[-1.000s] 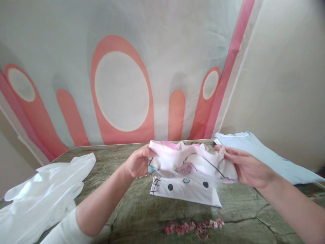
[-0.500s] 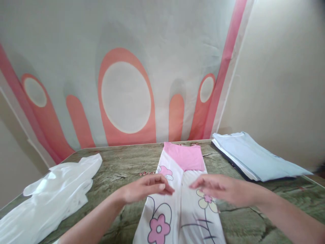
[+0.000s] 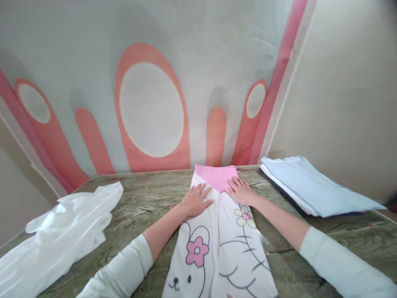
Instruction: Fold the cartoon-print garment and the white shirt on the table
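A folded white and pink garment (image 3: 217,244) with flower and animal drawings lies lengthwise on the table in front of me. Its far end is plain pink, and its near end runs out of view at the bottom. My left hand (image 3: 196,200) rests flat on the white left half near the pink part, fingers spread. On the right side, my right hand (image 3: 240,191) presses flat where pink meets white, its fingers also apart. Neither hand grips the cloth.
A crumpled white cloth (image 3: 71,231) lies on the left of the wood-patterned table (image 3: 145,198). At the right edge is a stack of folded clothes (image 3: 313,186), light blue on top. A printed backdrop (image 3: 201,62) hangs behind the table.
Both hands have come down from above the garment and moved farther forward, now lying flat on it near the pink end. The garment's far end looks straighter and has shifted slightly left.
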Motion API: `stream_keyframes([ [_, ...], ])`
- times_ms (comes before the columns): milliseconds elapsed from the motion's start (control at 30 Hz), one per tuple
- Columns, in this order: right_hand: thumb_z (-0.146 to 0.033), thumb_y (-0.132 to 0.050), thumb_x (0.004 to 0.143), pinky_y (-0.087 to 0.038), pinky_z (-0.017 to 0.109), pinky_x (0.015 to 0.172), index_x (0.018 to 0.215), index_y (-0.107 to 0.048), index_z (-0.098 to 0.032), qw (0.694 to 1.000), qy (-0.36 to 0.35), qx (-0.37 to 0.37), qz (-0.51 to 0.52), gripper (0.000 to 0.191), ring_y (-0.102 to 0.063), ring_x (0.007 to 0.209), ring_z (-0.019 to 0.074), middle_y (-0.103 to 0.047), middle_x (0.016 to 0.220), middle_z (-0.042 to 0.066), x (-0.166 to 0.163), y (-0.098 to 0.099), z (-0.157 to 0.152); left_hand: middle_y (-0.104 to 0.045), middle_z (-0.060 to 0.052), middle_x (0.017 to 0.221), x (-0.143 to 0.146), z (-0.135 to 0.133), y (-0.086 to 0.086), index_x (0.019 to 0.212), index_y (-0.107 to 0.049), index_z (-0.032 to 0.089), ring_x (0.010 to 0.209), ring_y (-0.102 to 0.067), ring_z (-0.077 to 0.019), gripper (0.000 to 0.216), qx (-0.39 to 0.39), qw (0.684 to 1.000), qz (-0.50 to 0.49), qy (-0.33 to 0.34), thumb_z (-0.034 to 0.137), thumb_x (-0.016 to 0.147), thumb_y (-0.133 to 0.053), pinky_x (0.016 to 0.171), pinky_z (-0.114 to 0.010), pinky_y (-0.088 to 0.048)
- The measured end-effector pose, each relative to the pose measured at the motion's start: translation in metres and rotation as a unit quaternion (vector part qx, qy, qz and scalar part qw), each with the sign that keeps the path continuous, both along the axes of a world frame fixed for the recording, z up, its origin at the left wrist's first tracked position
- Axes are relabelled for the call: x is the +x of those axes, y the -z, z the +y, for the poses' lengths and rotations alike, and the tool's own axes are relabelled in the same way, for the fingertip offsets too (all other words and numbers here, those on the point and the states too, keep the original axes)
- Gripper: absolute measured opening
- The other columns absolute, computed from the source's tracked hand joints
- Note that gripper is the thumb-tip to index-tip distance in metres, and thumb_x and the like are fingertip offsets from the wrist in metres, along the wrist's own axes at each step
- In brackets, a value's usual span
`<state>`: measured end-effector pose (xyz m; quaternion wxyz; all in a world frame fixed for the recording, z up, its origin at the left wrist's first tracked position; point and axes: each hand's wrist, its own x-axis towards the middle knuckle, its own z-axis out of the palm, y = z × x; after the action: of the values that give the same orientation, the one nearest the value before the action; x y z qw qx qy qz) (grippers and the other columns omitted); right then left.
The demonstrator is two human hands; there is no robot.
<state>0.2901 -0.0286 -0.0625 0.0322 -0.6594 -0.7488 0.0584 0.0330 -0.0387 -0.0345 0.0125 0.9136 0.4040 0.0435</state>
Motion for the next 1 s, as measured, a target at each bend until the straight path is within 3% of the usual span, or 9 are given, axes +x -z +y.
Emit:
stream_keyframes([
  [133,-0.068,-0.006,0.084,-0.005,0.044,0.109,0.144,-0.019,-0.023,1.000,-0.024,0.000,-0.003,0.076,-0.008,0.137,0.0259,-0.010,0.152,0.005,0.000,-0.004,0.032,-0.022,-0.009,0.148,0.005,0.018,0.003,0.141,-0.026,0.023,0.135,-0.018,-0.0291,0.064,0.014,0.999,0.007,-0.042,0.061,0.090,-0.020,0.106,-0.046,-0.016],
  [300,-0.067,-0.006,0.084,-0.002,0.044,0.110,0.144,-0.018,-0.024,0.999,-0.038,0.011,-0.005,0.075,-0.007,0.138,0.0250,-0.011,0.151,0.004,0.000,0.000,0.039,-0.024,-0.008,0.147,0.005,0.017,0.008,0.141,-0.026,0.024,0.134,-0.015,-0.0325,0.065,0.027,0.998,0.005,-0.057,0.062,0.090,-0.019,0.106,-0.049,-0.015],
  [533,-0.064,-0.008,0.086,-0.002,0.047,0.109,0.144,-0.020,-0.021,0.999,-0.042,0.016,-0.002,0.073,-0.009,0.137,0.0262,-0.013,0.151,0.005,0.000,-0.002,0.016,-0.023,-0.009,0.147,0.004,-0.005,0.007,0.141,-0.026,0.022,0.134,-0.014,-0.0347,0.064,0.018,0.998,-0.015,-0.058,0.060,0.090,-0.021,0.106,-0.053,-0.012],
  [733,-0.065,-0.014,0.085,-0.002,0.048,0.109,0.144,-0.022,-0.019,0.998,-0.067,0.012,-0.002,0.075,-0.013,0.137,0.0271,-0.016,0.150,0.006,0.004,-0.002,-0.022,-0.020,-0.010,0.148,0.005,-0.051,0.003,0.141,-0.027,0.021,0.135,-0.008,-0.0366,0.064,-0.012,0.998,-0.026,-0.063,0.059,0.090,-0.020,0.105,-0.055,-0.012],
  [867,-0.066,-0.022,0.083,-0.004,0.050,0.108,0.136,-0.040,-0.012,0.995,-0.090,0.023,-0.025,0.078,-0.026,0.132,0.0308,-0.033,0.143,0.016,0.003,-0.016,-0.041,-0.020,-0.008,0.149,-0.002,-0.078,-0.005,0.141,-0.027,0.024,0.135,-0.009,-0.0369,0.063,-0.046,0.998,-0.030,-0.036,0.060,0.090,-0.022,0.105,-0.055,-0.015],
  [1000,-0.055,-0.026,0.087,-0.007,0.052,0.106,0.104,-0.067,-0.013,0.993,-0.109,0.013,-0.053,0.060,-0.045,0.117,0.0329,-0.063,0.111,0.019,-0.016,-0.042,-0.033,-0.035,-0.011,0.141,-0.006,-0.060,-0.018,0.137,-0.033,0.017,0.130,-0.029,-0.0296,0.056,-0.047,0.998,-0.027,-0.027,0.050,0.093,-0.023,0.104,-0.044,-0.026],
])
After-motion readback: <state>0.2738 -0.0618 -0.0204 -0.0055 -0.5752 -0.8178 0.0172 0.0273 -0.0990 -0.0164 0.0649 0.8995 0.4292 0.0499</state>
